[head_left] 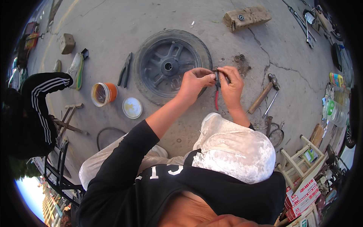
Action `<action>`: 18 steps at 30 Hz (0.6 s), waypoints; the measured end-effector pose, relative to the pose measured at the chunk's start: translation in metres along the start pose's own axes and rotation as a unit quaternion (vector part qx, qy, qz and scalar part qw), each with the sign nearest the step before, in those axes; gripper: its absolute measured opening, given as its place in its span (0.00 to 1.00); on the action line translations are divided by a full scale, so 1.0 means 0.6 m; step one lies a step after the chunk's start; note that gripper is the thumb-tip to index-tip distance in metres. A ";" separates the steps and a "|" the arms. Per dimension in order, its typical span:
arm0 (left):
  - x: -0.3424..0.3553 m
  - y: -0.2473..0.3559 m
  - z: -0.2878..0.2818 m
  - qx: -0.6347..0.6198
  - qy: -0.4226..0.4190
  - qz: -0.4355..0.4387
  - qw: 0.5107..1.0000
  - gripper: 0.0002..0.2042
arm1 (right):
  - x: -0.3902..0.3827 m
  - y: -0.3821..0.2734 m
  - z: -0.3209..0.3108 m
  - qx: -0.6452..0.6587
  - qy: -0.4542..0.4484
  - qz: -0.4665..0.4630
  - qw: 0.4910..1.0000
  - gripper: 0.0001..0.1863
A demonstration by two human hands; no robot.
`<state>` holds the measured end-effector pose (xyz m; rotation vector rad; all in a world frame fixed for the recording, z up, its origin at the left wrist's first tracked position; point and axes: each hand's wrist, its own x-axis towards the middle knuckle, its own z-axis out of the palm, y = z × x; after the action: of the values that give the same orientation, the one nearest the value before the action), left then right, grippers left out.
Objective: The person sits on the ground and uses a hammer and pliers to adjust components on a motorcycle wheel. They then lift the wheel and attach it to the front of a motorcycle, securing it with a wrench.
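Above the ground (177, 125) beside the wheel (166, 72), left hand (196, 84) nearer its edge and right hand (231, 85) beyond pinched a red-handled tool (216, 98), handle bodyward.

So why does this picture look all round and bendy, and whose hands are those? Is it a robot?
No robot here, just a person working with their own left hand and right hand. A wide, bendy-edged camera worn on the person's head looks down, so you see roughly what they see.

The fingertips come together around a small dark part, with a red-handled tool just below. Fingers cover too much to tell which hand holds which.

On the grey ground lie a wheel with a black tyre, black-handled pliers, a hammer and a round lid. An open bucket stands near the lid, and a wooden block has a little dark ring on top.
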<state>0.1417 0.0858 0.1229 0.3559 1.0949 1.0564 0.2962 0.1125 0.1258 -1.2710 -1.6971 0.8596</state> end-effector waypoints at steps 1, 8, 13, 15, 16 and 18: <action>-0.006 -0.003 0.003 -0.010 0.010 0.002 1.000 0.14 | -0.001 -0.001 0.002 0.002 0.000 0.005 1.000 0.09; -0.016 -0.022 -0.010 -0.033 0.020 -0.037 0.999 0.18 | -0.011 -0.006 0.016 0.015 -0.008 0.021 1.000 0.08; -0.017 -0.019 -0.019 -0.037 0.040 -0.038 0.998 0.16 | -0.019 -0.004 0.019 0.075 -0.049 0.091 0.992 0.11; -0.016 -0.018 -0.018 -0.087 0.052 -0.049 0.994 0.14 | -0.023 -0.004 0.020 0.148 -0.069 0.152 0.975 0.13; -0.015 -0.017 -0.022 -0.093 0.050 -0.053 0.993 0.13 | -0.024 -0.004 0.020 0.146 -0.082 0.144 0.975 0.14; -0.012 -0.014 -0.031 -0.108 0.045 -0.063 0.991 0.12 | -0.020 -0.008 0.018 0.141 -0.107 0.126 0.976 0.17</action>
<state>0.1298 0.0712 0.1123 0.0659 1.0577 1.0743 0.2863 0.0992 0.1229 -1.2464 -1.5248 1.3787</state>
